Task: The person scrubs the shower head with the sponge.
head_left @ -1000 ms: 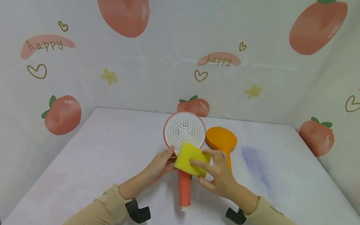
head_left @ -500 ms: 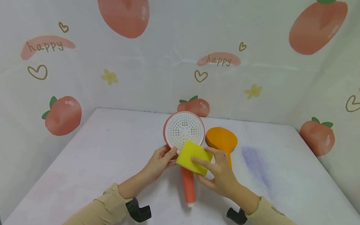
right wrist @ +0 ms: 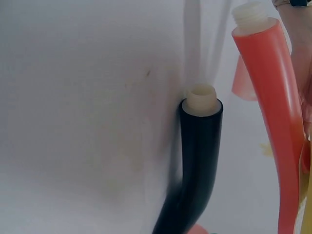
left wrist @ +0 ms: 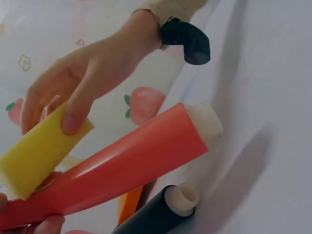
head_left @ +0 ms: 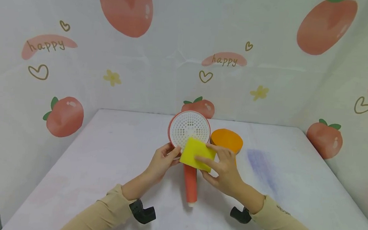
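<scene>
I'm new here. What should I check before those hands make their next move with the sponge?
1. Red shower head held: ok, the left hand grips it near its neck.
2. Yellow sponge held: ok, the right hand pinches it.
3. Sponge pressing firmly on the shower head: cannot tell.
4. White perforated face fully in view: not ok, the sponge hides its lower part from the head camera.
5. Orange object left unheld: ok, it lies on the table.

Glossy red tubular handle (right wrist: 277,97) with white threaded end (right wrist: 250,17) appears right of black tubular handle (right wrist: 200,156) with cream neck (right wrist: 201,101).
</scene>
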Available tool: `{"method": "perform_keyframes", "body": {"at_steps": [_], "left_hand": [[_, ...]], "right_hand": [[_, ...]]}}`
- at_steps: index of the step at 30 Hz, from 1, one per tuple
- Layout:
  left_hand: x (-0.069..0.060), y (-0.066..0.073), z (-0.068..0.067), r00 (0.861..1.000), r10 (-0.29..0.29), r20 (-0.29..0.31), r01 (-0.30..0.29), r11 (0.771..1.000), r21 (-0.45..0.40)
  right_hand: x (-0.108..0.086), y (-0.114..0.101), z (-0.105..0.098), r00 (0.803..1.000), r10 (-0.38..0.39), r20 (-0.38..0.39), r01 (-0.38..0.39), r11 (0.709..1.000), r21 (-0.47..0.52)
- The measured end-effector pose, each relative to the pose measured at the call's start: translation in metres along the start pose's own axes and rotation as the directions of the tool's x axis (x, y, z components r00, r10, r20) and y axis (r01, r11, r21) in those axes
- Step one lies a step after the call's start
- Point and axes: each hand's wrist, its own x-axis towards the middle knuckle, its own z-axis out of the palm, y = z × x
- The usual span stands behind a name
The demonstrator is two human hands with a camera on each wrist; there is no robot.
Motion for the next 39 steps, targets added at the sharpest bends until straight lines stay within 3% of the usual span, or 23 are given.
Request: {"method": "perform_keyframes", "body": {"at_steps": [10,15,19,22,27,32,39], "left_hand": [[0.004,0.001,0.001,0.999,-0.019,-0.051,0.017,0.999,-0.032],[0.006,0.003,0.000,0.996,0.001,-0.089,-0.004,0.999,-0.035],[0.007,0.004,-0.001,0.995,0.011,-0.099,-0.014,0.999,-0.036],[0.006,0.003,-0.002,0.996,0.007,-0.093,-0.010,0.999,-0.034],[0.004,0.002,-0.002,0.997,-0.005,-0.074,0.002,0.999,-0.049],[0.003,0.002,-0.003,0.998,0.011,-0.061,-0.016,0.998,-0.067],[0.004,0.003,-0.005,0.996,0.010,-0.087,-0.016,0.997,-0.072]], "right_hand": [[-0.009,0.001,0.000,0.990,-0.104,0.100,0.096,0.992,0.080],[-0.014,-0.002,-0.005,0.959,-0.192,0.208,0.168,0.977,0.129],[-0.015,-0.003,-0.008,0.937,-0.251,0.244,0.220,0.964,0.147],[-0.012,-0.001,-0.007,0.952,-0.231,0.202,0.210,0.970,0.124],[-0.008,0.008,-0.006,0.988,-0.109,0.111,0.105,0.993,0.045],[-0.010,0.011,-0.007,0.996,-0.012,0.086,0.007,0.999,0.049],[-0.021,0.010,-0.005,0.988,-0.090,0.129,0.077,0.992,0.100]]}}
